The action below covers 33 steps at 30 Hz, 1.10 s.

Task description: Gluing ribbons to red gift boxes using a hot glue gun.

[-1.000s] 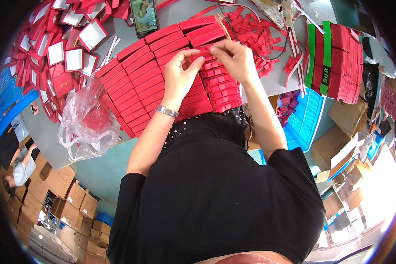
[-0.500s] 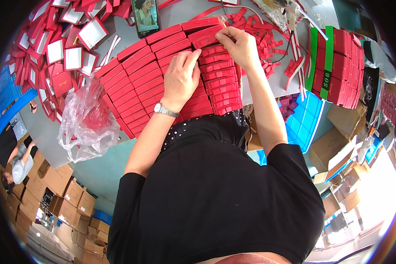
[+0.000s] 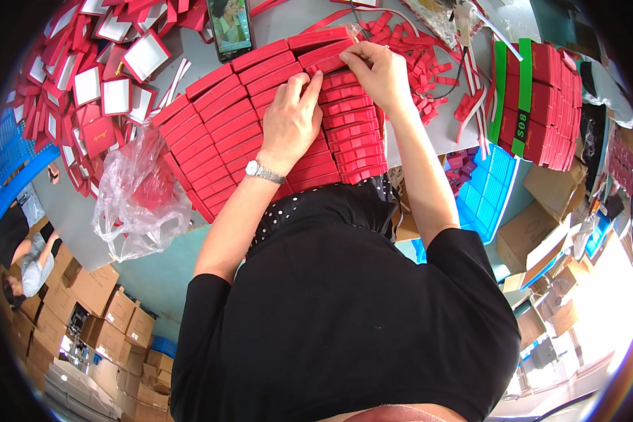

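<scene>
"Grey table [image 3: 278, 22], crowded. Box position?"

"The red box [image 3: 323, 58] sits in the right column of the stack [image 3: 221, 137], near its far end."

"Fingers?"

"Left hand [image 3: 290, 126]: fingertips on the stack, grip cannot be told. Right hand [image 3: 385, 77]: thumb and forefinger together at the box's right end; what they pinch cannot be told."

"Risk?"

"Uneven pressure could, I judge, tilt the box and skew neighbouring rows."

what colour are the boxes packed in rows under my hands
The boxes are red; that shows best in the head view, the only one here.
</scene>
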Each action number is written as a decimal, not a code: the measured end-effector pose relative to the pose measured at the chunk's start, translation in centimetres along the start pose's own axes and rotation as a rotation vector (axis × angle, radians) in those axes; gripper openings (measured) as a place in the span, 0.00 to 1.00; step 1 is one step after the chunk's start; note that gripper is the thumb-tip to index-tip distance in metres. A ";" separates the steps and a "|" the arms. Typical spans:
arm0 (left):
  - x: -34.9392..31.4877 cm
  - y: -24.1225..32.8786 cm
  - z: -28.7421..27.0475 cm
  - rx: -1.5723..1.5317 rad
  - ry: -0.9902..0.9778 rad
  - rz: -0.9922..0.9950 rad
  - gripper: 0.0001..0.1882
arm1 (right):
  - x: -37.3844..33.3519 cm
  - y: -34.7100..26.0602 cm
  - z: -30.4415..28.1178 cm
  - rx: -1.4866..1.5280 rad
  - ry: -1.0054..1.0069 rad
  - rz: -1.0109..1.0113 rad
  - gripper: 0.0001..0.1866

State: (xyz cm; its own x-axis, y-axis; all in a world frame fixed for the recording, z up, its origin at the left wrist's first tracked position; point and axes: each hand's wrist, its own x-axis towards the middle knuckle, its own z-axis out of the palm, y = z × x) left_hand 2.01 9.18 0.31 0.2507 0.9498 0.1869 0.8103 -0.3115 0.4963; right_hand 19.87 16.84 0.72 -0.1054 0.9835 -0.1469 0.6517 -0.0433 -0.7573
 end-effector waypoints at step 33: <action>2.9 0.8 -0.3 0.189 -0.247 0.012 0.38 | -3.9 11.8 -1.0 -0.328 0.541 0.058 0.17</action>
State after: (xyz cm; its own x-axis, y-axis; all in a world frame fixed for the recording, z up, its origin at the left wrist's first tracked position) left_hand 3.17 11.69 1.51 0.3628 0.9313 -0.0314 0.8850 -0.3338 0.3246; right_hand 28.70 12.66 -7.01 0.2757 0.9345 0.2252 0.8501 -0.1276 -0.5110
